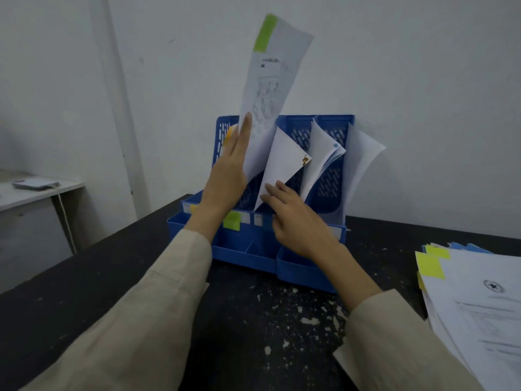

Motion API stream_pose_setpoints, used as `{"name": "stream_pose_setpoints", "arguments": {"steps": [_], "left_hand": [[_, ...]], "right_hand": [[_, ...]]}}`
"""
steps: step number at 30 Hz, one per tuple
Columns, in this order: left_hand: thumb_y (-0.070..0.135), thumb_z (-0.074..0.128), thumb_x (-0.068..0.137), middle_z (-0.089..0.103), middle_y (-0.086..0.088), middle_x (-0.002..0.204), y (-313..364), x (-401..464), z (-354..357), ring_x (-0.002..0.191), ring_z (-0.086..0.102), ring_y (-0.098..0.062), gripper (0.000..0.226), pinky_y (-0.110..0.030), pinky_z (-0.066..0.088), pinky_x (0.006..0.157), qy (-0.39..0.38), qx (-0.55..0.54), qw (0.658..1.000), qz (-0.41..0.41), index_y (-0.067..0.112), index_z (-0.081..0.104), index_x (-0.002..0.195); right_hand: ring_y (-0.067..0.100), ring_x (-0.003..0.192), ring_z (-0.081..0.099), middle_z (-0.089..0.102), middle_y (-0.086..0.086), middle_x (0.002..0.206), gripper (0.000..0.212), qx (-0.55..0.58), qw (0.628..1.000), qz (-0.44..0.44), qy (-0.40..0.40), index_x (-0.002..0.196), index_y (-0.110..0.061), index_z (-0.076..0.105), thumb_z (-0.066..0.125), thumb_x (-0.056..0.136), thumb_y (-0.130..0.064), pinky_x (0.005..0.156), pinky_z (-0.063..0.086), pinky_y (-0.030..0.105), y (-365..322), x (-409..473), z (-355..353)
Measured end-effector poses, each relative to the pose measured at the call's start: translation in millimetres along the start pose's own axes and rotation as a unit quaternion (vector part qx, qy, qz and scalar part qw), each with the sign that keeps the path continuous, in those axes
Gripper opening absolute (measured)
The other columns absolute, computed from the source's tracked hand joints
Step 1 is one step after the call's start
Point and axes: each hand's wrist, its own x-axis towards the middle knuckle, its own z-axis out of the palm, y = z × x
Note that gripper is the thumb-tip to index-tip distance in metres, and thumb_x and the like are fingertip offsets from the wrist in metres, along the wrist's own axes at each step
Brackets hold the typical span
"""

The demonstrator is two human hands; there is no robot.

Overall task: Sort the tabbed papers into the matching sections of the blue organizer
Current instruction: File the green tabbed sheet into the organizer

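Observation:
The blue organizer (307,266) stands on the dark table against the wall. A printed paper with a green tab (270,80) stands tall in a left section, above the green label (231,220) on the front. My left hand (231,167) lies flat against that paper's left side, fingers straight. My right hand (296,218) touches the lower edge of a folded-over white sheet (282,162) with an orange mark in the neighbouring section. Further right sections hold more white papers (324,156).
A stack of tabbed papers (473,300) with yellow-green tabs lies on the table at the right. White flecks are scattered over the dark tabletop (296,314). A grey side table (36,190) with a small object stands at the left by the wall.

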Motion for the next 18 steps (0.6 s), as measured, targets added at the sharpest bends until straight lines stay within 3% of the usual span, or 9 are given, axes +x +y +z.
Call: {"name": "stream_pose_setpoints", "arguments": {"steps": [2, 3, 6, 8, 10, 12, 14, 16, 18], "left_hand": [[-0.027, 0.036, 0.075, 0.006, -0.005, 0.155, 0.0, -8.4, 7.5, 0.119, 0.039, -0.053, 0.087, -0.019, 0.041, 0.066, -0.023, 0.009, 1.000, 0.016, 0.010, 0.013, 0.150], [-0.027, 0.039, 0.075, 0.006, -0.006, 0.154, -2.2, -13.6, 11.8, 0.123, 0.035, -0.050, 0.086, -0.027, 0.042, 0.077, -0.035, 0.007, 0.999, 0.029, 0.007, 0.014, 0.149], [-0.018, 0.045, 0.085, 0.026, -0.023, 0.150, -4.1, -29.6, 24.1, 0.132, 0.033, -0.039, 0.074, -0.031, 0.032, 0.101, -0.102, -0.045, 0.994, 0.017, 0.004, 0.011, 0.147], [-0.004, 0.041, 0.095, 0.029, -0.017, 0.151, -4.5, -36.5, 26.7, 0.135, 0.031, -0.022, 0.062, -0.025, 0.025, 0.110, -0.129, -0.103, 0.986, -0.024, 0.009, 0.013, 0.148], [0.003, 0.039, 0.098, 0.040, -0.011, 0.144, -3.5, -42.0, 25.9, 0.124, 0.043, -0.014, 0.054, -0.021, 0.034, 0.104, -0.122, -0.138, 0.982, -0.041, 0.015, 0.021, 0.148], [0.005, 0.041, 0.097, 0.050, -0.003, 0.125, 0.3, -45.9, 25.1, 0.089, 0.062, -0.012, 0.047, -0.029, 0.052, 0.077, -0.080, -0.141, 0.985, -0.057, 0.018, 0.028, 0.140], [0.003, 0.043, 0.094, 0.054, 0.002, 0.107, 2.0, -48.0, 25.7, 0.063, 0.058, -0.009, 0.045, -0.029, 0.047, 0.053, -0.036, -0.132, 0.986, -0.094, 0.014, 0.028, 0.135], [0.003, 0.044, 0.093, 0.061, -0.009, 0.076, 0.1, -49.3, 26.8, 0.054, 0.053, -0.021, 0.051, -0.033, 0.040, 0.047, -0.044, -0.122, 0.982, -0.135, 0.017, 0.024, 0.138], [0.005, 0.045, 0.095, 0.057, -0.011, 0.061, -4.0, -51.5, 27.7, 0.054, 0.050, -0.023, 0.052, -0.032, 0.037, 0.048, -0.077, -0.101, 0.981, -0.147, 0.017, 0.027, 0.142]], "right_hand": [[0.020, 0.146, 0.004, 0.015, 0.006, 0.157, 0.053, 0.008, 1.000, 0.003, -0.001, 0.145, -0.006, 0.031, 0.037, 0.093, 0.002, 0.116, 0.010, 0.027, 1.5, 0.0, -1.1], [0.019, 0.146, 0.005, 0.017, 0.006, 0.157, 0.053, 0.013, 1.000, 0.003, 0.001, 0.145, -0.006, 0.032, 0.038, 0.093, 0.002, 0.115, 0.009, 0.026, 1.0, 0.9, -1.1], [0.018, 0.145, 0.009, 0.022, 0.006, 0.155, 0.051, 0.035, 0.999, 0.003, 0.007, 0.143, -0.005, 0.035, 0.039, 0.092, 0.002, 0.114, 0.012, 0.025, -0.4, -0.7, -2.1], [0.020, 0.143, 0.016, 0.029, 0.008, 0.152, 0.048, 0.045, 0.999, 0.002, 0.017, 0.140, -0.003, 0.039, 0.039, 0.092, 0.002, 0.113, 0.018, 0.025, -2.6, -1.2, -3.5], [0.024, 0.137, 0.026, 0.038, 0.013, 0.145, 0.044, 0.045, 0.999, 0.001, 0.027, 0.134, 0.001, 0.046, 0.040, 0.090, 0.004, 0.108, 0.023, 0.024, -4.6, -1.8, -4.8], [0.026, 0.128, 0.036, 0.046, 0.016, 0.135, 0.038, 0.046, 0.998, 0.004, 0.038, 0.126, 0.003, 0.052, 0.041, 0.089, 0.004, 0.101, 0.031, 0.025, -4.7, -1.7, -4.8], [0.027, 0.117, 0.044, 0.052, 0.014, 0.126, 0.032, 0.048, 0.997, 0.014, 0.057, 0.117, 0.002, 0.056, 0.042, 0.089, 0.002, 0.093, 0.041, 0.030, -4.4, -0.8, -3.8], [0.026, 0.104, 0.049, 0.054, 0.013, 0.115, 0.027, 0.049, 0.996, 0.027, 0.072, 0.111, 0.000, 0.058, 0.043, 0.089, 0.001, 0.083, 0.046, 0.034, -4.1, 0.7, -2.9], [0.026, 0.097, 0.051, 0.054, 0.014, 0.110, 0.024, 0.049, 0.995, 0.038, 0.073, 0.109, -0.001, 0.058, 0.043, 0.090, 0.000, 0.079, 0.047, 0.037, -4.2, 1.6, -3.4]]}}
